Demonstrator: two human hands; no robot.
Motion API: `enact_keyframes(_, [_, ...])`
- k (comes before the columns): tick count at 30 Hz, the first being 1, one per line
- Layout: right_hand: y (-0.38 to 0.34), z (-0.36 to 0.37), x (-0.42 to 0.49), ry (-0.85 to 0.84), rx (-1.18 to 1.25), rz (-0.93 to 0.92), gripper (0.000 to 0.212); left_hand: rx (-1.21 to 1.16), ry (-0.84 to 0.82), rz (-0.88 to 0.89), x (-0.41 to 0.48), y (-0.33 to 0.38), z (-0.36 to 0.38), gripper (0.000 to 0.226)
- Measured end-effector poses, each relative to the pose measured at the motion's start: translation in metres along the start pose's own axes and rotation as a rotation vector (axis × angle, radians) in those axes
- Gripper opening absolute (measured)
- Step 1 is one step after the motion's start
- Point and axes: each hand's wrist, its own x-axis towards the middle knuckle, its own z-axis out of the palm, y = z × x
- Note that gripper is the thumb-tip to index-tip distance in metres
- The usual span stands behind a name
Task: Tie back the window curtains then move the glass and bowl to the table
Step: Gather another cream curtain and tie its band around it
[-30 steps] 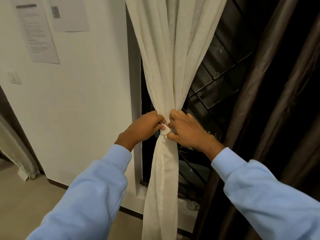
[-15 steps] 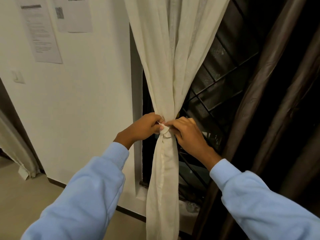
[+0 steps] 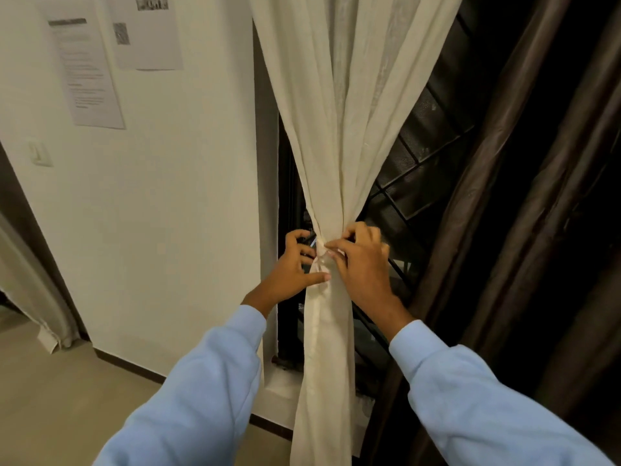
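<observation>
Head view: I see the left hand (image 3: 291, 268) and right hand (image 3: 359, 260) flank the cream curtain (image 3: 349, 129). Right fingers (image 3: 336, 244) pinch its tie (image 3: 321, 250); left fingers are spread, thumb against the cloth.

Colours and patterns at the window
Cream sheer curtain (image 3: 339, 129), plain; dark brown drape (image 3: 510, 183) with sheen; black window grille (image 3: 416, 169), diagonal bars; light blue sleeves (image 3: 201, 391); white wall (image 3: 168, 213); white sheets (image 3: 87, 72), black print

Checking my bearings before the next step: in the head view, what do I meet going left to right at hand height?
White wall → left hand → cream curtain, cinched by its tie → right hand → window grille → brown curtain.
</observation>
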Motion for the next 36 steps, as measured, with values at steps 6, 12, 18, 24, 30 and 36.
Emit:
enact_keyframes(6, [0.022,0.039,-0.011,-0.269,0.555,0.716,0.077,0.185,0.009,-0.055,0.015,-0.025,0.022,0.074])
enact_keyframes(12, [0.031,0.065,-0.024,-0.395,0.549,0.686,0.033,0.414,-0.036,-0.192,0.011,-0.062,0.022,0.010])
enact_keyframes(18, [0.017,0.076,-0.001,-0.009,0.704,0.693,0.010,0.276,0.355,-0.020,0.030,-0.034,0.014,0.019])
enact_keyframes(24, [0.012,0.077,-0.024,-0.214,0.714,0.668,0.021,0.289,0.371,-0.081,0.013,-0.057,0.010,0.017])
enact_keyframes(30, [0.025,0.098,-0.071,-0.608,0.432,0.786,0.050,0.535,0.232,-0.399,-0.025,-0.086,0.025,0.012])
enact_keyframes(36, [0.025,0.107,-0.092,-0.686,0.405,0.883,0.037,0.332,0.161,-0.415,-0.048,-0.088,0.037,0.029])
